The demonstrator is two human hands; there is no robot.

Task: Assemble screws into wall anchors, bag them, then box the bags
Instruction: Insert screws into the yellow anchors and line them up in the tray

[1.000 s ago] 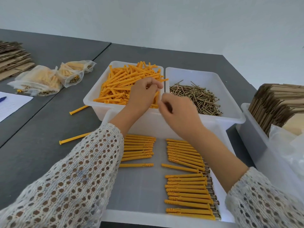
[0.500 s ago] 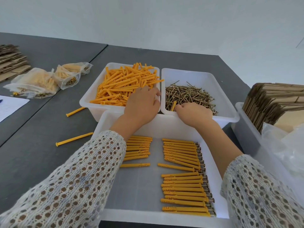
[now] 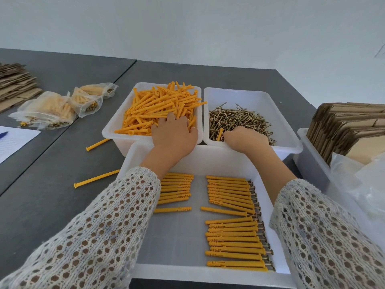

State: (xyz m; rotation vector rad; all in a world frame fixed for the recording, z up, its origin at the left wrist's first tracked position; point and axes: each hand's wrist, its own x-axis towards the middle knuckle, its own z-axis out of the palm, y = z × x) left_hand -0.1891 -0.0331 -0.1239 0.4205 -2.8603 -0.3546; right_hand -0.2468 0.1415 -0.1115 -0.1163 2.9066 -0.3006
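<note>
The left hand [image 3: 174, 135] lies spread, fingers straight, on the loose orange anchors [image 3: 160, 109] in the left bin [image 3: 113, 130]. The right hand [image 3: 245, 138] curls round one anchor [image 3: 219, 134] among the screws [image 3: 237, 119] in the right bin [image 3: 289, 130]. Assembled anchors [image 3: 233, 238] line the near tray [image 3: 183, 274] on the desk [image 3: 41, 205]

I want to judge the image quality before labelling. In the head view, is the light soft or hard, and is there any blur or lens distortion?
Head view: light is soft and even, with only faint shadows under the left hand and right hand. The screws and orange anchors look sharp, no motion blur. Wide-angle distortion bends the table edges and stretches the sleeves at the corners. No strong glare.
</note>
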